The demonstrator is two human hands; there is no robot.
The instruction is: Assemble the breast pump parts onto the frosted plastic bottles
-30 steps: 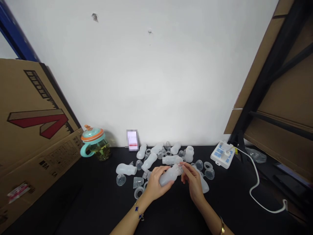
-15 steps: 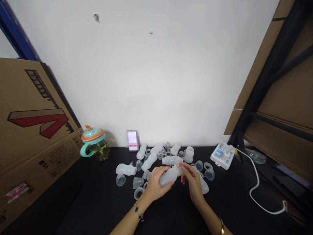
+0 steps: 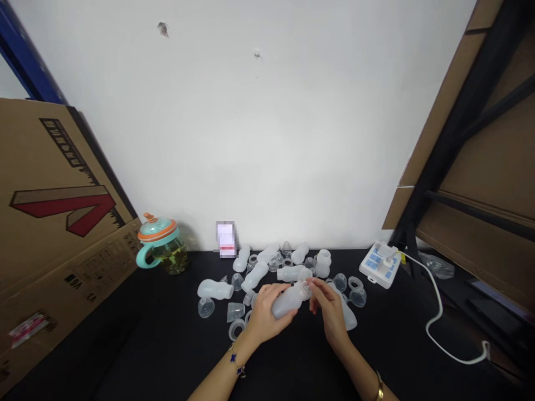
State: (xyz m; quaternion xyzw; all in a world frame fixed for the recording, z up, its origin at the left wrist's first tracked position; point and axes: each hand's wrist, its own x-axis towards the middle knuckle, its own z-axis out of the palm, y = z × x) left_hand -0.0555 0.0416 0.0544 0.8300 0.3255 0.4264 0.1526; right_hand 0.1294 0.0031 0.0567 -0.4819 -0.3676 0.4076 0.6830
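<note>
A frosted white baby bottle [image 3: 286, 302] lies tilted in my left hand [image 3: 266, 312], whose fingers and thumb wrap round its body. Its neck points up and to the right. At that end my right hand [image 3: 328, 306] pinches a clear top piece [image 3: 305, 285], partly covered by the fingertips. Behind my right hand, another white bottle [image 3: 349, 317] rests on the table. Close beyond both hands are a lying bottle [image 3: 288, 273], a standing one [image 3: 323, 264] and a curved one [image 3: 254, 275]. A clear ring [image 3: 237, 329] and a clear cup-shaped piece [image 3: 236, 312] lie left of my left hand.
More bottles, rings and clear caps [image 3: 206, 307] are scattered across the black table [image 3: 167, 345]. A teapot-like jug [image 3: 163, 245] and a phone [image 3: 226, 240] stand near the wall. A power strip [image 3: 380, 265] with a white cable [image 3: 438, 312] sits right. A carton [image 3: 54, 223] borders the left.
Hardly anything differs: both hands stay on the bottle in nearly the same place, and the view has shifted very slightly.
</note>
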